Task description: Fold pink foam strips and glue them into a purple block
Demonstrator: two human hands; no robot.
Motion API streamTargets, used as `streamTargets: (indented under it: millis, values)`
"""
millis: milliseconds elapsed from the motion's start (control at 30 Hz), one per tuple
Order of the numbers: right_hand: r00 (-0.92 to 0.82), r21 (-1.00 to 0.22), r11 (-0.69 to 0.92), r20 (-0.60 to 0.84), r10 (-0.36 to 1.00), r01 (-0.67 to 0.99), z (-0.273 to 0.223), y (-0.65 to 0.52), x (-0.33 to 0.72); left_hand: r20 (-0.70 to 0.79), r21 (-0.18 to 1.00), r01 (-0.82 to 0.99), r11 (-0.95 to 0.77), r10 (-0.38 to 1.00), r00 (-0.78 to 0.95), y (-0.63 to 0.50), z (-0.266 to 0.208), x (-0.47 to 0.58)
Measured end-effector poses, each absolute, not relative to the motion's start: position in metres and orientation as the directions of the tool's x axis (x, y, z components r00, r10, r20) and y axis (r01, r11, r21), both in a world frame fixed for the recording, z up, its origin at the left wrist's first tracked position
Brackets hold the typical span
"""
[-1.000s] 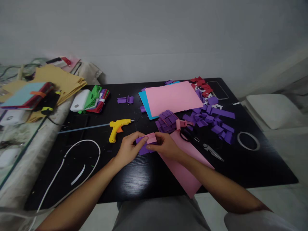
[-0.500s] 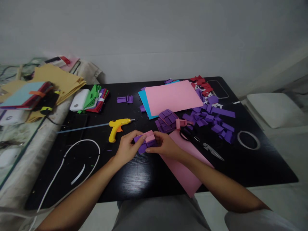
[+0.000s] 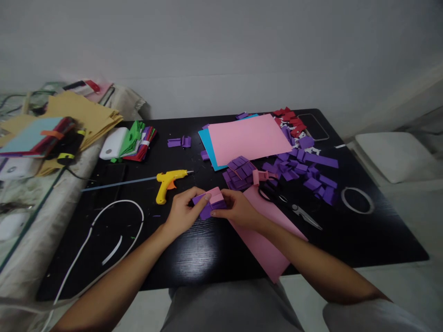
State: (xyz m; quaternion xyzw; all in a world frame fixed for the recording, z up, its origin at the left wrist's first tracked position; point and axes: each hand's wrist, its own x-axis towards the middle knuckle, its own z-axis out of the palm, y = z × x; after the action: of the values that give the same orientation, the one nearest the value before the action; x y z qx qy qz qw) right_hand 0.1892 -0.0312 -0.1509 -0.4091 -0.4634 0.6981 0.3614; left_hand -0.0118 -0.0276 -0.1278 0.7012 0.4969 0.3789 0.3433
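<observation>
Between my two hands is a small folded-paper piece (image 3: 206, 211), purple with a pink block on its upper right. My left hand (image 3: 183, 207) grips its left side, thumb lying across the top. From the right, my right hand (image 3: 238, 210) pinches it, thumb at the lower edge and fingers behind, partly hidden. Just beyond my right hand lies a purple paper assembly (image 3: 240, 171) of joined blocks, with a folded pink strip (image 3: 261, 177) beside it. A pink paper sheet (image 3: 266, 240) runs beneath my right hand and forearm.
A yellow glue gun (image 3: 169, 183) lies left of my hands. Black-handled scissors (image 3: 297, 210) rest at right, near purple paper pieces (image 3: 311, 173) and a tape ring (image 3: 357, 200). Pink (image 3: 249, 138) and blue sheets (image 3: 207, 150) lie behind. A white cable (image 3: 141, 212) loops at left.
The purple-and-pink paper piece has tilted slightly in my hands, with its pink block turned a little. Both hands keep their hold in nearly the same place.
</observation>
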Motion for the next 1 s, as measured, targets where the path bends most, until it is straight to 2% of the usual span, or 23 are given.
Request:
streamTargets:
  millis: [433, 633, 1000]
  values:
    - [-0.347, -0.954, -0.274, -0.217, 0.913, -0.124, -0.1413, -0.0284, 0.1920, 0.189, 0.864, 0.427, -0.268, 0.957, 0.219, -0.0262, -0.1289, -0.0142]
    - [-0.408, -0.949, -0.290, -0.219, 0.886, -0.120, -0.1430, -0.0276, 0.1931, 0.176, 0.870, 0.423, -0.253, 0.961, 0.214, -0.0265, -0.1310, -0.0145]
    - [-0.333, -0.971, -0.233, -0.201, 0.921, -0.060, -0.1425, -0.0287, 0.1935, 0.124, 0.912, 0.355, -0.203, 0.965, 0.231, -0.0257, -0.1322, -0.0137]
